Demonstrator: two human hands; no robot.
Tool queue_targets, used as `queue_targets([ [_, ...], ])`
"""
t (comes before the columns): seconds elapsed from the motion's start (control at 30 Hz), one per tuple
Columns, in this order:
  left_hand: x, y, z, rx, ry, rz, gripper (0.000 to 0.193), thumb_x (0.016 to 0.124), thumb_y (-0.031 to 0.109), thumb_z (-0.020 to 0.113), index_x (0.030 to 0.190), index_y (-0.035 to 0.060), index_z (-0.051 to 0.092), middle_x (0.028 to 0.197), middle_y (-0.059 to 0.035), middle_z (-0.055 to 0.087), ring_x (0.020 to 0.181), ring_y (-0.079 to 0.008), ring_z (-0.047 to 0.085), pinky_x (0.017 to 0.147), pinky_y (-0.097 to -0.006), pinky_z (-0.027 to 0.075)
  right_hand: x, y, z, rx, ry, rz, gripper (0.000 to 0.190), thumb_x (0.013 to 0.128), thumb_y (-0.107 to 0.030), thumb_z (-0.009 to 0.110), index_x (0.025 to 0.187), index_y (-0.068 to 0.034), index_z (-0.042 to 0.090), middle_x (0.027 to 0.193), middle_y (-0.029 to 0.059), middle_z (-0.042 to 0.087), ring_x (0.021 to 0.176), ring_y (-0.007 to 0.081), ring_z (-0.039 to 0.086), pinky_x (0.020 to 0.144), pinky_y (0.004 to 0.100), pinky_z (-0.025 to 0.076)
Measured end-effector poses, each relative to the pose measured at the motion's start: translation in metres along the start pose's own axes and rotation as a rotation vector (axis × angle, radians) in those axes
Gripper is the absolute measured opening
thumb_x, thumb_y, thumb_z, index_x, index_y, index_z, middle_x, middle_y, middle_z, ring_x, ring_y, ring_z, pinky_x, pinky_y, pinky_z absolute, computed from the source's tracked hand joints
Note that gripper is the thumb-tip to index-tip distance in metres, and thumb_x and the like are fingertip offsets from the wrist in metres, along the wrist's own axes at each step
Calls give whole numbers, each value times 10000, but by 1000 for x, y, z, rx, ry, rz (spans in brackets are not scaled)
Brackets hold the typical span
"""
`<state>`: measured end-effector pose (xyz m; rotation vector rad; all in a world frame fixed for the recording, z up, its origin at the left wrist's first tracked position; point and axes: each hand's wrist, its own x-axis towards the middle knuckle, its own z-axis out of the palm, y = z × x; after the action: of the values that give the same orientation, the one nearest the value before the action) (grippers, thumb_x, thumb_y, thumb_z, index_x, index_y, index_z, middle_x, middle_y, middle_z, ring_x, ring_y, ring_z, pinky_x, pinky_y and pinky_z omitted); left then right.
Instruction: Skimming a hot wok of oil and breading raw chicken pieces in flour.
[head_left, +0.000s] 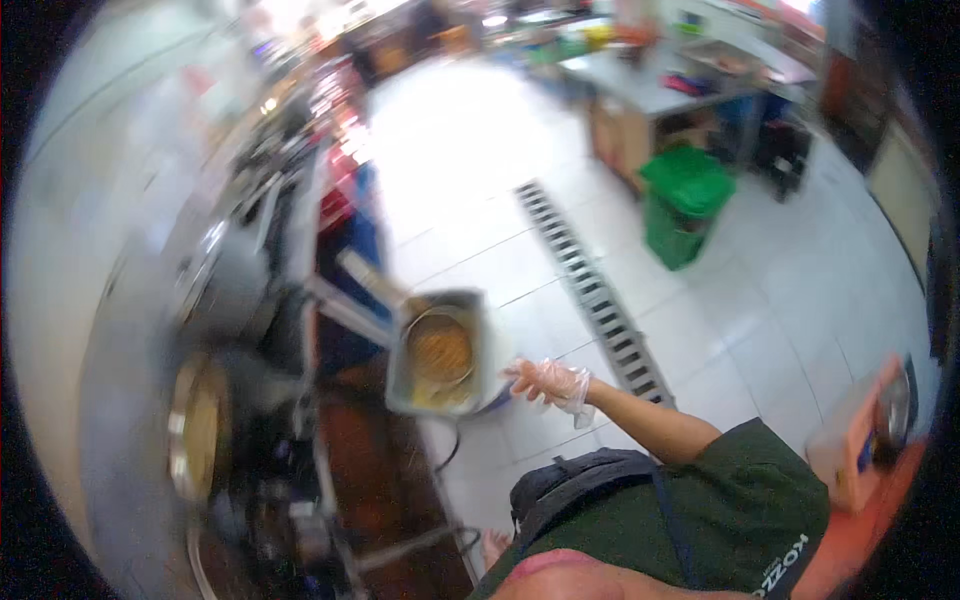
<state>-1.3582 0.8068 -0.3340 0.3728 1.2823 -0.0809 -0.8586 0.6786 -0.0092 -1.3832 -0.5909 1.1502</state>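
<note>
My right hand (549, 384), in a clear plastic glove, reaches left over the tiled floor with its fingers apart and nothing visible in it. Just left of its fingertips is a grey rectangular container (397, 375). Inside that sits a round vessel or strainer holding orange-brown, crumb-like contents (441, 346). A pale long handle (369, 274) slants away from the container's far left corner. Beside my dark waist bag (581, 480) a small blurred patch of skin shows; whether it is my left hand or a foot, I cannot tell.
Along the left runs a cooking counter with a large grey pan (229, 292) and a round metal pot (199, 427). A slotted floor drain (592, 292) crosses the tiles. A green lidded bin (686, 202) stands beside a table (660, 94). An orange-pink box (847, 450) is at right.
</note>
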Motion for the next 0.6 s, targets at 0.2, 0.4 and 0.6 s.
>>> queue_targets([
  [0.2,61,103,163,481,94,-92,526,730,581,555,978,132,437,801,-74,480,664,-263,477,582,-411,408,-80,-3,-189,230,252,-46,997,620,-865,268,1384,-225,235,1264,143,373,945,219,405,736,310,387],
  [0.4,166,178,380,422,-860,-420,650,716,591,565,1139,131,389,1041,-126,492,759,-312,501,617,-463,409,-181,-24,-353,294,542,-97,955,708,-762,374,1408,-229,2,1415,200,153,1247,367,237,942,511,246],
  [0.6,181,144,745,940,-127,-56,820,719,613,539,1340,167,243,1397,-155,207,843,-316,493,611,-423,393,-285,9,-459,295,965,53,940,736,-487,611,1407,-219,10,1465,90,37,1289,303,228,884,508,342],
])
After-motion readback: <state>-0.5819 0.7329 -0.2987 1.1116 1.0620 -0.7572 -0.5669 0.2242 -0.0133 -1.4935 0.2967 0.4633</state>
